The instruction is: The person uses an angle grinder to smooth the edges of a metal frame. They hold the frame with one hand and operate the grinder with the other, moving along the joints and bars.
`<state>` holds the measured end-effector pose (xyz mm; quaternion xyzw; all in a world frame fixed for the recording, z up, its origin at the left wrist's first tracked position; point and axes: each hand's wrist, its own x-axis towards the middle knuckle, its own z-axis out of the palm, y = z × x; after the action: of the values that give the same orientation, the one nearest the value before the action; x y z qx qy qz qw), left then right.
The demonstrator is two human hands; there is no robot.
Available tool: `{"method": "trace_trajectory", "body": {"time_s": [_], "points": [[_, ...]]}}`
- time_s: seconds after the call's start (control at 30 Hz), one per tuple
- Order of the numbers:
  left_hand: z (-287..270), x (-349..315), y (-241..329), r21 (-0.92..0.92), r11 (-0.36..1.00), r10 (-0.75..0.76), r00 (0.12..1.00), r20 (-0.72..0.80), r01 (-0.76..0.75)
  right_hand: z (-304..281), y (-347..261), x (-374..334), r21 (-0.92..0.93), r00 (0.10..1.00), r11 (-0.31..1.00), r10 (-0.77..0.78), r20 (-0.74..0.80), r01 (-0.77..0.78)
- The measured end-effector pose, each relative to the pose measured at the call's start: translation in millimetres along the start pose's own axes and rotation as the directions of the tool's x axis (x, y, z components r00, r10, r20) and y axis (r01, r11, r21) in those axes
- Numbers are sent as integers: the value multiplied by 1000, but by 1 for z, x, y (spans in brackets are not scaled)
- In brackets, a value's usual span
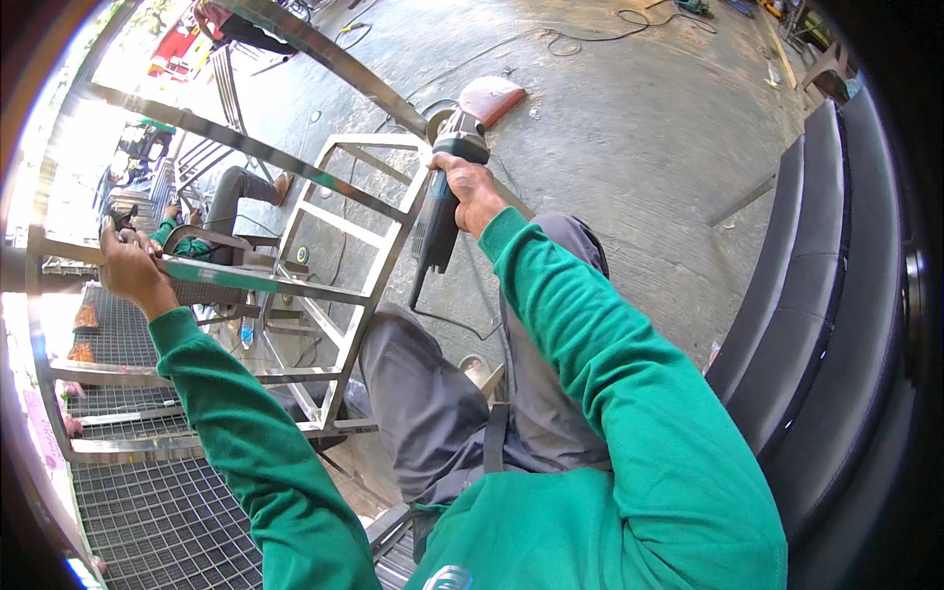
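Observation:
My right hand [464, 192] is wrapped around the body of an angle grinder [440, 228]. The grinder's head and disc [442, 114] point away from me, close beside a bar of a shiny metal frame [369, 202]; whether the disc touches it I cannot tell. That frame has several square-tube rungs and rests tilted in front of me and to my left. On its far-left side, my left hand [135, 267] is closed around one of its bars [265, 281], with the thumb and fingers partly visible.
A black padded seat [796, 295] curves along the right. Wire mesh panels [157, 521] lie at lower left. A pale pink wedge-shaped thing [490, 99] is on the concrete floor beyond the grinder. Cables [536, 32] trail there. Another person's leg [232, 202] shows at left.

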<state>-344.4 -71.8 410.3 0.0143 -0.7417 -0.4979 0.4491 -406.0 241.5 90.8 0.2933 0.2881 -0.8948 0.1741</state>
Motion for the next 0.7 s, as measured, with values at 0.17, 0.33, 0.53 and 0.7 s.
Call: {"method": "trace_trajectory", "body": {"time_s": [0.17,0.33,0.53,0.7], "points": [[-7,11,-6,-96,995,17,999,32,-13,-3,-4,1,105,997,992,75,-8,-74],[-14,19,-16,-50,999,18,997,74,-14,-2,-6,-4,38,1000,999,7,11,-7],[-9,11,-8,-79,997,-12,999,41,15,-3,-9,-5,-31,1000,999,26,7,-25],[-10,15,-9,-33,998,-43,999,23,44,-7,-11,-1,-5,999,999,38,9,-38]]}}
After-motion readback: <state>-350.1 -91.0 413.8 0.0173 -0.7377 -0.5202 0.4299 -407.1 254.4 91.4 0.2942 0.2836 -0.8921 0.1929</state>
